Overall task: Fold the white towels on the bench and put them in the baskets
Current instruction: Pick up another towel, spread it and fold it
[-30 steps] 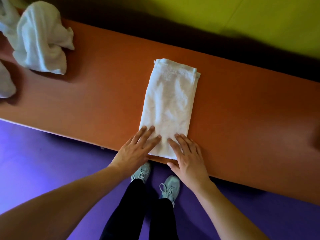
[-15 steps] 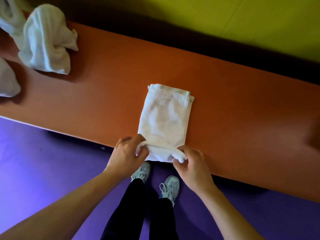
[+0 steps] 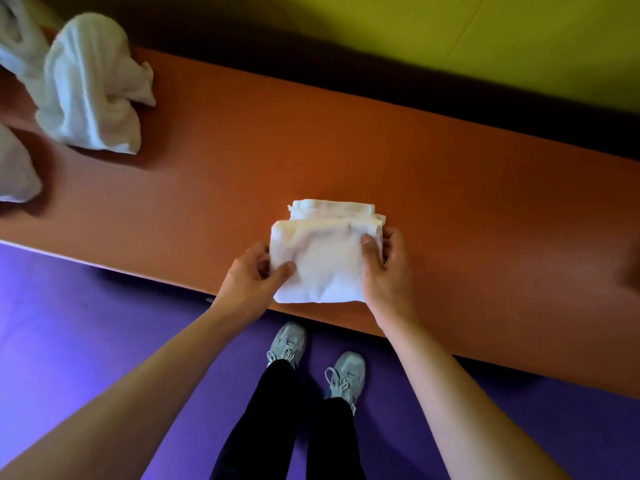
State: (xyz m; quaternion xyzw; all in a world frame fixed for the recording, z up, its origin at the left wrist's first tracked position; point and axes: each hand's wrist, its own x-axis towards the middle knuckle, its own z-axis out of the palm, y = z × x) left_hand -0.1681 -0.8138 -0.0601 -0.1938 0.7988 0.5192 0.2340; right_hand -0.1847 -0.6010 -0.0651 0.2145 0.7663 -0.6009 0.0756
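Observation:
A white towel [image 3: 322,261] lies folded into a short rectangle near the front edge of the orange bench [image 3: 467,209]. Its near half is doubled over the far half, whose edge still shows behind. My left hand [image 3: 251,282] pinches the towel's left side, thumb on top. My right hand [image 3: 388,268] grips the right side, thumb on top and fingers around the edge. A crumpled white towel [image 3: 93,88] sits at the bench's far left, with more white towels [image 3: 14,168] at the left frame edge. No basket is in view.
The bench runs diagonally across the view, with a dark gap and a yellow-green wall [image 3: 450,32] behind it. Purple floor [image 3: 86,334] lies in front, where my legs and grey shoes [image 3: 287,341] stand close to the bench's front edge.
Both hands went from flat on the towel's near end to gripping it, then carried that end away from me over the far half. The towel is now about half as long.

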